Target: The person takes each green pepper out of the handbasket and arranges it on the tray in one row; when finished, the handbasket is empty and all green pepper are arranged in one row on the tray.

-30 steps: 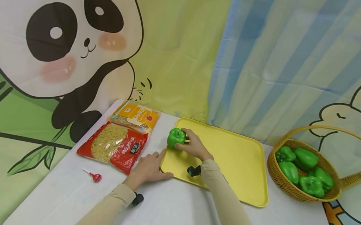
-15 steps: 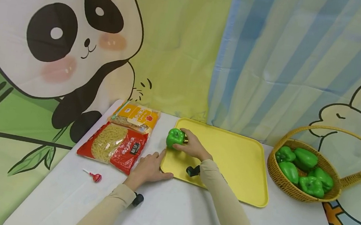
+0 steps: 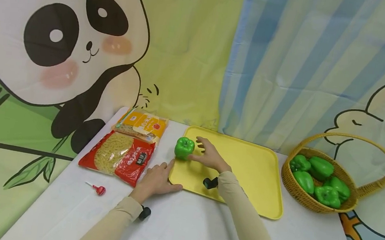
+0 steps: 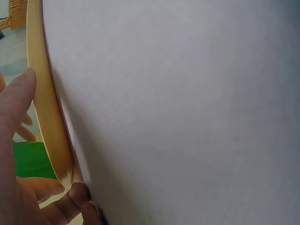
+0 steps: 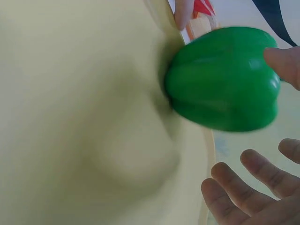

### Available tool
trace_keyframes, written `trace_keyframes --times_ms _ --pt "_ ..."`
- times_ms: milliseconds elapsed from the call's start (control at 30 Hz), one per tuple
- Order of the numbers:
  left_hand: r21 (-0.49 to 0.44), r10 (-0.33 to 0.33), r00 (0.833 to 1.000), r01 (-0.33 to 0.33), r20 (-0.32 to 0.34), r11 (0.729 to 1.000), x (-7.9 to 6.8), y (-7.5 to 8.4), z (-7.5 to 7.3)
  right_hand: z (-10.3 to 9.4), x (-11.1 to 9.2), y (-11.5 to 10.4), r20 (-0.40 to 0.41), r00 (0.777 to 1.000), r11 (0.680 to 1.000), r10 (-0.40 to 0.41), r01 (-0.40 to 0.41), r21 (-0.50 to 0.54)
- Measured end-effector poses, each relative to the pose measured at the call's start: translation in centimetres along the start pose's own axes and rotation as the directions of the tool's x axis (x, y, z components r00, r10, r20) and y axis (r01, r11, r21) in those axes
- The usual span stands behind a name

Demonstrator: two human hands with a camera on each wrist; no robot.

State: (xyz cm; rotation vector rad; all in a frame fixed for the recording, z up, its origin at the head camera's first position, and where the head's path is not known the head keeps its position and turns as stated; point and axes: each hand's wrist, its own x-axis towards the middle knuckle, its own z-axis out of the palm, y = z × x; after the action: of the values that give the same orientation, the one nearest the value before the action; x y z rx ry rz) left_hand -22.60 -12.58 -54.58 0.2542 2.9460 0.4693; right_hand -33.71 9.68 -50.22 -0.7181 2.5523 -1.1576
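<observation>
A green bell pepper [image 3: 184,148] stands at the left edge of the yellow tray [image 3: 243,173], stem end up. My right hand [image 3: 211,156] is just right of it, fingers spread and holding nothing. In the right wrist view the thumb overlaps the side of the pepper [image 5: 225,79]; whether it touches is unclear, while the other fingers [image 5: 234,190] are apart from it. At the tray's front left corner lies my left hand [image 3: 157,181]. Its thumb [image 4: 21,93] rests along the tray rim [image 4: 44,84] in the left wrist view, with the other fingertips by the corner.
A wicker basket [image 3: 298,195] with several green peppers stands right of the tray. Left lie a red pasta bag [image 3: 117,155], an orange food packet [image 3: 143,124] and a red lollipop [image 3: 100,190] on the white tabletop [image 3: 180,229]. Printed curtains hang behind.
My right hand has let go of the bell pepper; its fingers have spread and drawn slightly right. The pepper stays at the tray's left edge. My left hand keeps its place at the corner.
</observation>
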Motion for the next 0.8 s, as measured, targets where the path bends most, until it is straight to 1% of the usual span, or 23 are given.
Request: trace_keyframes --times_ms 133,300,467,600,800 --pt "0.0 0.004 1.0 -0.004 0.003 1.0 0.0 0.0 0.0 -1.3 -1.5 0.6 -0.016 1.0 1.0 -0.005 0.005 -0.027" --pt "-0.021 -0.001 1.0 0.001 0.005 1.0 -0.1 0.0 -0.1 -3.7 -3.9 1.1 -0.045 0.999 0.998 -0.021 0.018 -0.061" --pt "-0.019 -0.006 1.0 0.006 -0.016 1.0 -0.1 -0.1 -0.1 -6.4 -6.7 2.1 -0.115 0.993 0.997 -0.022 0.014 -0.07" --pt "-0.015 0.002 1.0 -0.002 -0.012 1.0 0.0 -0.2 0.2 -8.3 -9.1 3.2 -0.174 0.985 0.996 0.002 -0.018 -0.089" --pt "-0.033 0.018 1.0 -0.019 -0.025 0.999 0.0 -0.1 0.1 -10.8 -12.2 4.4 -0.264 0.965 0.992 0.016 -0.049 -0.118"
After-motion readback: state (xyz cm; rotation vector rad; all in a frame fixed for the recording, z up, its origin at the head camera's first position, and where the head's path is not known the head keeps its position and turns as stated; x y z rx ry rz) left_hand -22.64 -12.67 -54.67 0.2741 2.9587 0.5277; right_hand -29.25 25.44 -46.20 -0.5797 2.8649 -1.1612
